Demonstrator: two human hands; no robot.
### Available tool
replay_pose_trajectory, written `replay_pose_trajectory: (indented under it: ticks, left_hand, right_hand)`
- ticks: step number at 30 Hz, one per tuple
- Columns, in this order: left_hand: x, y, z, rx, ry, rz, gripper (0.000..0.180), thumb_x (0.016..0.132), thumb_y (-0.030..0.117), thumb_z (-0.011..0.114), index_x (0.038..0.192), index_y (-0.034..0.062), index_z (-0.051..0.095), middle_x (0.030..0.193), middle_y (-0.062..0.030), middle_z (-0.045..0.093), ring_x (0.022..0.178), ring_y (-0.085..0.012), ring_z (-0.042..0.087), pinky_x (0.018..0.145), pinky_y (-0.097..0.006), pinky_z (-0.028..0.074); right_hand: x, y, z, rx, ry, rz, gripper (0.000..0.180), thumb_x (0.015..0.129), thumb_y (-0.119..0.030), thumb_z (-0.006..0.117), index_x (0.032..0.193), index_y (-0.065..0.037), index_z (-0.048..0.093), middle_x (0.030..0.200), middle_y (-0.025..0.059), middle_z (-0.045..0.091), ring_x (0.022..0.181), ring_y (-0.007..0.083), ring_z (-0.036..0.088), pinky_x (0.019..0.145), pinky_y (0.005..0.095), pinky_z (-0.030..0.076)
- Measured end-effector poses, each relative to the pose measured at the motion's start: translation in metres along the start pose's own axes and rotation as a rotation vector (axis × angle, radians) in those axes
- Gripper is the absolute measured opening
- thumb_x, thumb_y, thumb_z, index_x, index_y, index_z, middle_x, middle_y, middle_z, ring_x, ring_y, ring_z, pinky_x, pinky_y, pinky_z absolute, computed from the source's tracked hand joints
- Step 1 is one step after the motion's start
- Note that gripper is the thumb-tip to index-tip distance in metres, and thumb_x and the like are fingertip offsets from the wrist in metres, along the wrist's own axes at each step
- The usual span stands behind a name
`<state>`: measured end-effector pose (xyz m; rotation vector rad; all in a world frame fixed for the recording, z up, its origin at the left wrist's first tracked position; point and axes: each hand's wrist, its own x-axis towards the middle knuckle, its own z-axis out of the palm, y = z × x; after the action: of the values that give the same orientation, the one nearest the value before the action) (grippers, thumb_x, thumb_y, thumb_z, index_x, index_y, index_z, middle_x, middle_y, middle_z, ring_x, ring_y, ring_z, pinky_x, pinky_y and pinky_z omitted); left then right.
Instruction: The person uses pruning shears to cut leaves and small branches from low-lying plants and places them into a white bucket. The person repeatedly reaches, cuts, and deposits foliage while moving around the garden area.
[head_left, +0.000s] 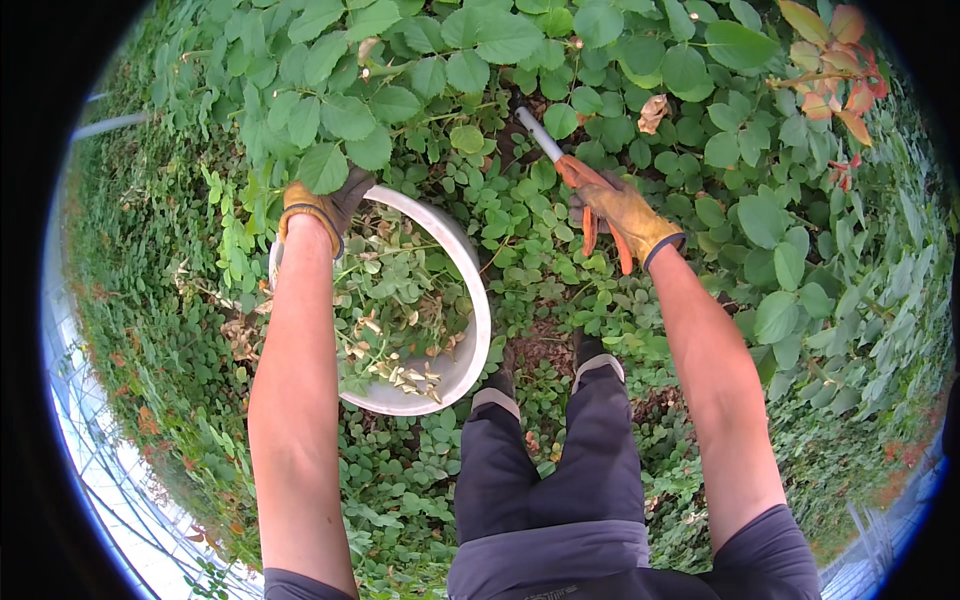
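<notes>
My left hand (325, 208), in a yellow and grey work glove, grips the far left rim of a white bucket (478, 290). Leaves partly cover its fingers. Inside the bucket lie cut leafy stems (400, 285) and some dried, pale blossoms or leaves. To the right, my right hand (620, 208) wears a matching glove and is closed round the orange handles of a long-reach pruner (541, 134). Its grey shaft points away and to the left, into the rose-like bushes (470, 40); foliage and shade hide most of its cutting end.
Low green plants (540, 240) cover the ground around my feet. Dense leafy shrubs (775, 240) rise on the right, with a reddish-leaved shoot (835, 70) at the far right. A brown withered bloom (653, 113) hangs near the pruner. A pale pipe (110, 126) shows at far left.
</notes>
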<state>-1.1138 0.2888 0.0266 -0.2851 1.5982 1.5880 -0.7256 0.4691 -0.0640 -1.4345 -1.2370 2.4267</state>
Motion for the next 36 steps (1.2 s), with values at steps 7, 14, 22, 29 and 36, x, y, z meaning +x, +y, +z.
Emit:
replay_pose_trajectory:
  ticks: [7,14,22,29,36]
  left_hand:
    - [-0.029,-0.023,-0.018,-0.057,0.056,-0.043,0.047,0.113,0.038,0.039,0.144,0.0051,0.048,0.135,-0.0250,0.066,0.122,-0.0411,0.068,0.104,-0.054,0.059]
    - [-0.128,-0.086,-0.203,-0.220,0.188,0.041,0.051,0.107,0.043,0.054,0.146,0.0109,0.052,0.142,-0.0181,0.064,0.131,-0.0323,0.060,0.115,-0.047,0.044]
    - [-0.189,-0.250,-0.352,-0.545,0.424,-0.258,0.033,0.110,0.038,0.034,0.112,0.0140,0.056,0.109,-0.0012,0.062,0.103,-0.0207,0.061,0.092,-0.038,0.053]
    - [-0.187,-0.238,-0.275,-0.316,0.533,-0.401,0.049,0.109,0.055,0.043,0.119,0.0150,0.069,0.104,0.0008,0.077,0.091,-0.0172,0.073,0.087,-0.036,0.063]
    - [-0.216,-0.192,-0.280,-0.351,-0.179,-0.647,0.045,0.109,0.044,0.045,0.074,0.0170,0.039,0.060,0.0025,0.030,0.056,-0.0191,0.039,0.063,-0.038,0.044]
  right_hand:
    - [-0.064,0.063,0.014,0.149,-0.044,0.224,0.056,0.093,-0.034,0.070,0.133,0.003,0.056,0.095,0.0111,0.066,0.078,0.0224,0.069,0.070,0.0405,0.062]
    - [-0.216,0.128,0.067,-0.082,-0.010,0.350,0.056,0.093,-0.030,0.072,0.137,-0.001,0.056,0.091,0.0058,0.067,0.080,0.0152,0.068,0.069,0.0340,0.058]
    - [-0.274,0.048,0.150,-0.550,-0.425,0.251,0.059,0.082,-0.031,0.073,0.131,-0.005,0.053,0.113,0.0174,0.071,0.107,0.0338,0.069,0.092,0.0423,0.053]
    - [-0.216,0.076,0.216,-0.570,-0.618,0.273,0.061,0.085,-0.035,0.069,0.138,-0.007,0.061,0.106,0.0158,0.071,0.101,0.0323,0.068,0.085,0.0441,0.052]
    - [-0.109,0.135,0.278,-0.897,-0.016,0.375,0.070,0.098,-0.060,0.052,0.127,0.001,0.069,0.106,0.0247,0.074,0.099,0.0376,0.071,0.091,0.0465,0.054]
